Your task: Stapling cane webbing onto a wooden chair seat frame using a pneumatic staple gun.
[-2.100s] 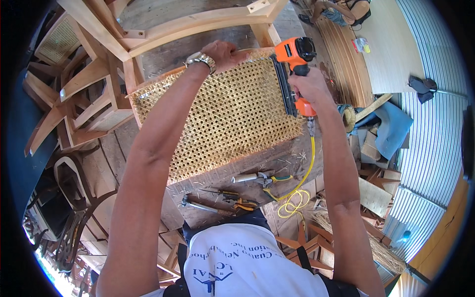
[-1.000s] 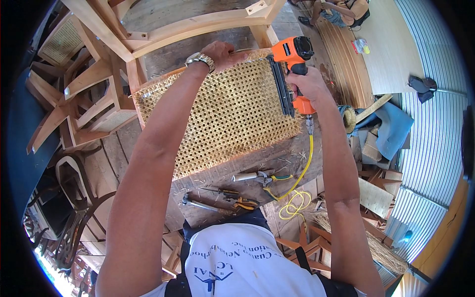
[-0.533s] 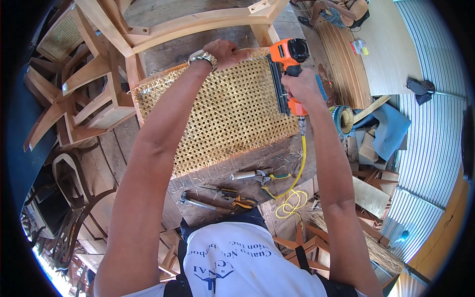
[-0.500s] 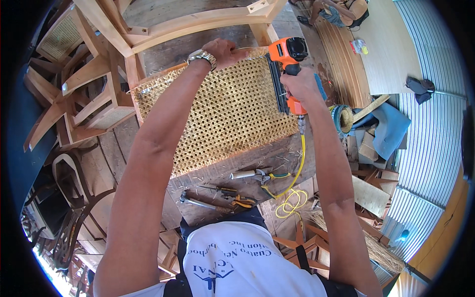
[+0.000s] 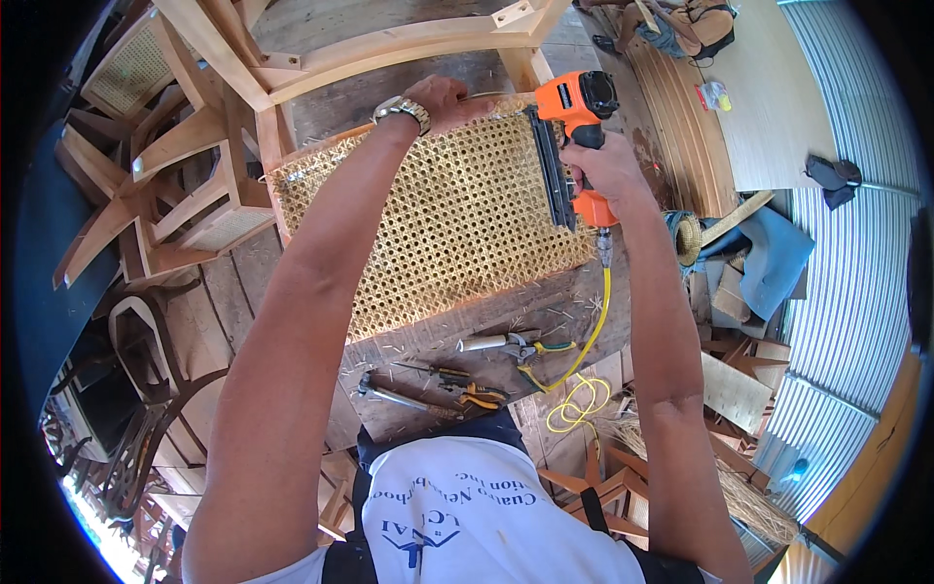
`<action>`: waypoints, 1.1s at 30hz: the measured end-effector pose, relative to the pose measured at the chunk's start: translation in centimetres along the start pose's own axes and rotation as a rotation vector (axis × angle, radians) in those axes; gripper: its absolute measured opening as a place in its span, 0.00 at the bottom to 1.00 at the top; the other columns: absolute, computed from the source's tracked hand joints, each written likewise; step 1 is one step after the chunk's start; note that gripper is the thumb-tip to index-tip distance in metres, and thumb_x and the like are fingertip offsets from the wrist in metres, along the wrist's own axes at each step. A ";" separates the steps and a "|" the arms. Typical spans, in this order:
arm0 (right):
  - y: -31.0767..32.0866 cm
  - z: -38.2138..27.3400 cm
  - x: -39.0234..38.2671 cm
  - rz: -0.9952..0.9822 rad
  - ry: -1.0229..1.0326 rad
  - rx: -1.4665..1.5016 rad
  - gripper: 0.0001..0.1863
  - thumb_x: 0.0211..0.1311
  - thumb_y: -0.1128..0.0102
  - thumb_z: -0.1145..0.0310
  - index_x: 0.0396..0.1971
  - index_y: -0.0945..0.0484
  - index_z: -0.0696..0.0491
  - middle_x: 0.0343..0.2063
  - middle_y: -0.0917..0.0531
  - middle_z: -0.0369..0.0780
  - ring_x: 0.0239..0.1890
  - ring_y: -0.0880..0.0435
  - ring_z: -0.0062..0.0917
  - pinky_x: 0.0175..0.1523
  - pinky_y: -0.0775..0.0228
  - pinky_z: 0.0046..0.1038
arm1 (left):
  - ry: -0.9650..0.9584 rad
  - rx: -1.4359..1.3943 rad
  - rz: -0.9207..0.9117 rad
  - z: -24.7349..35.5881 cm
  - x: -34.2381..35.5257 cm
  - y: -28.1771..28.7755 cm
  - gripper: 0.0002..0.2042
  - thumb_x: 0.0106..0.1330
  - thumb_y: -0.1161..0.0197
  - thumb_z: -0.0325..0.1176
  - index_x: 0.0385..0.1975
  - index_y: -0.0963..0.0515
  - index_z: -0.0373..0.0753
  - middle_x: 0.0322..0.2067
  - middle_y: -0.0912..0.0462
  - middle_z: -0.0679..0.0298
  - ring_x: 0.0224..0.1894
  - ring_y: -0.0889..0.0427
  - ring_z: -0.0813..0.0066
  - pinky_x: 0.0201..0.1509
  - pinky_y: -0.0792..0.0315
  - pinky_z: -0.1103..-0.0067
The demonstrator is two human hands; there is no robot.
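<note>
My right hand (image 5: 607,173) grips an orange and black pneumatic nail gun (image 5: 576,97), its nose over the far right part of a woven cane panel (image 5: 448,214). A yellow air hose (image 5: 605,292) runs from the gun's handle toward me. At the panel's far edge, my left hand (image 5: 443,101) has curled fingers closed on a thin pale cane strip (image 5: 481,94) lying along the wooden rail; its fingertips are partly hidden. The panel sits in a wooden chair frame (image 5: 409,56) whose curved rail rises beyond it.
Near me on the bench lie a hammer (image 5: 404,397), a screwdriver (image 5: 433,371), orange-handled pliers (image 5: 480,394) and green-yellow cutters (image 5: 530,347), among cane scraps. Wooden chair frames (image 5: 190,175) crowd the left. Planks (image 5: 681,127) lie at right; another person (image 5: 696,29) sits beyond.
The whole picture has shifted slightly to the right. Both hands and the nail gun keep nearly the same places at the panel, with the same grips.
</note>
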State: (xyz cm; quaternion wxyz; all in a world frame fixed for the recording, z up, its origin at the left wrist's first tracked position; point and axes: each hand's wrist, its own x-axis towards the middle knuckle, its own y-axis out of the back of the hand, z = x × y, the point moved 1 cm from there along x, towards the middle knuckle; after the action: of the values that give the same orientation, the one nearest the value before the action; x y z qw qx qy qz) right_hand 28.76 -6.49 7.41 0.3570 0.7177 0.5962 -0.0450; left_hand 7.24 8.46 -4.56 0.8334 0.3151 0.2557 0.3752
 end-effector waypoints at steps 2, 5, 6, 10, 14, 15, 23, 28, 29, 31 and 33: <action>-0.1 0.0 0.0 -0.011 -0.004 -0.008 0.04 0.53 0.37 0.72 0.27 0.23 0.55 0.17 0.23 0.34 0.17 0.25 0.19 0.25 0.29 0.26 | -0.008 0.009 0.019 0.0 0.0 0.1 0.35 0.60 0.44 0.72 0.28 0.17 0.38 0.21 0.18 0.57 0.29 0.18 0.64 0.37 0.26 0.67; -0.5 -0.1 -0.1 -0.016 -0.009 -0.027 0.05 0.53 0.38 0.72 0.28 0.24 0.55 0.17 0.24 0.34 0.17 0.25 0.19 0.25 0.29 0.25 | 0.002 0.016 -0.006 0.1 0.0 0.2 0.35 0.60 0.44 0.73 0.29 0.17 0.38 0.21 0.18 0.57 0.30 0.17 0.64 0.38 0.26 0.67; -0.6 -0.1 -0.1 -0.010 -0.008 -0.037 0.05 0.53 0.38 0.72 0.28 0.24 0.55 0.17 0.24 0.34 0.17 0.25 0.19 0.25 0.29 0.25 | 0.005 0.015 -0.011 0.1 0.0 0.2 0.35 0.60 0.44 0.73 0.30 0.16 0.38 0.22 0.17 0.57 0.30 0.17 0.64 0.38 0.26 0.67; -0.8 0.0 -0.1 0.011 -0.029 -0.055 0.04 0.53 0.38 0.72 0.27 0.24 0.55 0.17 0.24 0.34 0.18 0.24 0.18 0.25 0.29 0.25 | 0.054 0.042 -0.071 0.5 0.0 0.8 0.34 0.60 0.44 0.71 0.36 0.15 0.41 0.31 0.13 0.56 0.41 0.14 0.61 0.49 0.23 0.67; -0.8 0.3 0.0 0.011 -0.005 -0.028 0.04 0.53 0.38 0.72 0.27 0.24 0.55 0.17 0.24 0.34 0.18 0.25 0.18 0.25 0.29 0.25 | 0.077 0.002 -0.086 0.4 -0.1 0.6 0.34 0.58 0.44 0.72 0.36 0.15 0.42 0.32 0.13 0.56 0.41 0.14 0.61 0.49 0.23 0.67; -0.8 0.2 0.0 0.021 -0.008 -0.019 0.04 0.53 0.39 0.73 0.27 0.24 0.55 0.17 0.24 0.34 0.18 0.25 0.18 0.25 0.30 0.25 | 0.080 0.001 -0.084 0.2 -0.1 0.6 0.34 0.58 0.44 0.72 0.36 0.15 0.42 0.32 0.13 0.56 0.41 0.14 0.61 0.49 0.23 0.67; -0.5 0.8 0.5 0.020 -0.015 -0.002 0.03 0.53 0.38 0.74 0.27 0.24 0.55 0.17 0.24 0.33 0.18 0.25 0.17 0.25 0.30 0.25 | 0.069 0.014 -0.097 0.5 0.0 0.7 0.34 0.59 0.45 0.72 0.36 0.14 0.42 0.33 0.13 0.55 0.43 0.14 0.59 0.49 0.23 0.67; -0.8 0.5 0.4 0.020 -0.029 0.011 0.04 0.53 0.38 0.74 0.28 0.23 0.55 0.17 0.24 0.32 0.18 0.25 0.17 0.25 0.30 0.25 | 0.056 0.026 -0.075 0.4 -0.1 0.7 0.34 0.59 0.45 0.72 0.35 0.14 0.42 0.33 0.13 0.56 0.43 0.14 0.59 0.49 0.23 0.67; -0.9 0.4 0.3 0.020 -0.020 0.020 0.04 0.53 0.38 0.74 0.28 0.23 0.55 0.17 0.23 0.32 0.18 0.25 0.17 0.25 0.30 0.25 | 0.045 0.022 -0.075 0.4 -0.1 0.8 0.34 0.59 0.45 0.72 0.35 0.14 0.41 0.33 0.13 0.56 0.42 0.14 0.59 0.49 0.23 0.67; -0.9 0.4 0.1 0.019 -0.011 0.028 0.04 0.53 0.38 0.74 0.29 0.23 0.55 0.17 0.23 0.33 0.18 0.25 0.16 0.25 0.30 0.24 | 0.060 0.026 -0.089 0.5 0.1 0.7 0.34 0.58 0.45 0.72 0.35 0.14 0.42 0.33 0.13 0.56 0.42 0.14 0.59 0.49 0.23 0.67; -0.9 0.3 0.1 0.040 -0.018 0.009 0.04 0.53 0.38 0.74 0.29 0.23 0.55 0.17 0.24 0.33 0.18 0.25 0.16 0.25 0.30 0.24 | 0.076 0.030 -0.101 0.5 0.0 0.8 0.34 0.58 0.45 0.72 0.35 0.14 0.42 0.33 0.13 0.56 0.42 0.14 0.59 0.49 0.23 0.67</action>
State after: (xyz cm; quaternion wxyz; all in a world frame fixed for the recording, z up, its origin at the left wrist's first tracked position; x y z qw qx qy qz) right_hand 28.06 -6.60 6.70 0.3601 0.7307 0.5781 -0.0468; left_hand 7.20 8.73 -3.71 0.8361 0.3000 0.3082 0.3405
